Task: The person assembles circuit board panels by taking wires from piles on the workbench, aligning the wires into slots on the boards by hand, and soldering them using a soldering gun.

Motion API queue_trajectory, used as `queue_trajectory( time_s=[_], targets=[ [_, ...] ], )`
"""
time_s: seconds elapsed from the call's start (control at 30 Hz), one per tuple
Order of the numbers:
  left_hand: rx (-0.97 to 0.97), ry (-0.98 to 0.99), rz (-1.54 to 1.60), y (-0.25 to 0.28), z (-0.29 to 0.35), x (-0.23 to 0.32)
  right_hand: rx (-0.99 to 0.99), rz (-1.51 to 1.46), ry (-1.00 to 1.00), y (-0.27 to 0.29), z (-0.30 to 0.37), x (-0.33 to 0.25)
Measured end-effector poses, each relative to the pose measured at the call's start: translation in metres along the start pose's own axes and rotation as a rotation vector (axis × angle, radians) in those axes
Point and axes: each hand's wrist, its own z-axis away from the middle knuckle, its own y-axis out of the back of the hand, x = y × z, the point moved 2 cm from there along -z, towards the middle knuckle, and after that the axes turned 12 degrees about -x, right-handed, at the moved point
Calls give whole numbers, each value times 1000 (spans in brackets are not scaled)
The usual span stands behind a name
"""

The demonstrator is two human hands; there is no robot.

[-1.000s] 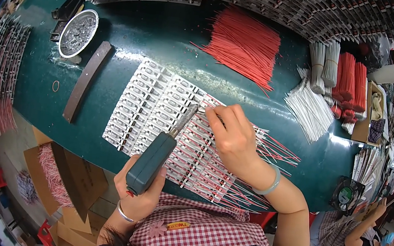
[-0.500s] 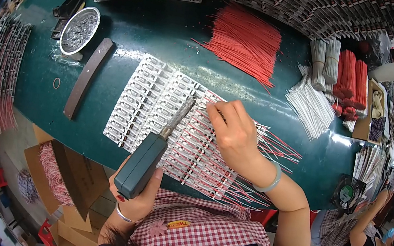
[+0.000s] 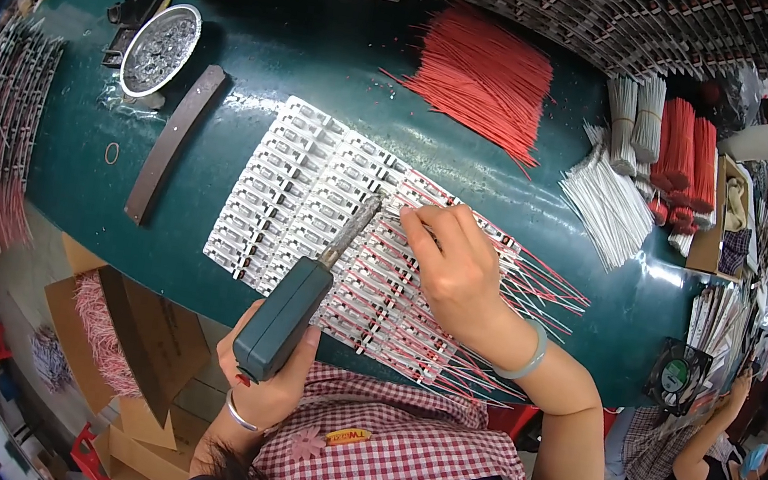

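My left hand [image 3: 264, 382] is wrapped around the handle of a dark green soldering gun [image 3: 283, 312]. Its metal tip [image 3: 357, 223] angles up and away over a sheet of small white parts [image 3: 290, 173] laid out in rows. Just right of the tip, my right hand [image 3: 460, 268] is closed in a pinch on what looks like a thin wire, its end close to the soldering tip. Red and white wires [image 3: 545, 282] run from the right-hand rows and stick out past the sheet, partly hidden under my right hand and forearm.
Loose red wires [image 3: 480, 77] lie in a pile at the back. White wires [image 3: 607, 212] and bundled red wires [image 3: 676, 153] sit right. Left are a silver bowl [image 3: 160, 51] and a brown strip [image 3: 171, 146]. A small black fan [image 3: 676, 377] stands near a co-worker [image 3: 705, 472].
The soldering gun and my left hand have shifted slightly to the right. My right hand stays almost in place, still pinched beside the tip.
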Motion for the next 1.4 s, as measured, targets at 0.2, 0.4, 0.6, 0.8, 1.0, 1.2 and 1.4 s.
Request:
queue_trajectory(
  time_s=[0.2, 0.4, 0.6, 0.8, 1.0, 1.2, 1.4],
  targets=[
    [-1, 14, 22, 0, 0, 1, 35, -32, -31, -1, -2, -1],
    [-51, 20, -6, 1, -3, 2, 22, -47, -21, -3, -1, -1],
    [-68, 19, -5, -1, -3, 2, 1, -19, -5, -2, -3, 0],
    [-108, -23, -76, 0, -1, 3, -2, 10, 11, -4, -2, 1],
    [-6, 32, -3, 3, 7, 2, 5, 28, 14, -6, -2, 0],
    [5, 1, -23, 5, 10, 1, 14, 32, 1, -6, -1, 0],
    [10, 7, -44, 7, 14, -3, 50, 14, 26, -1, 4, -8]
  ],
)
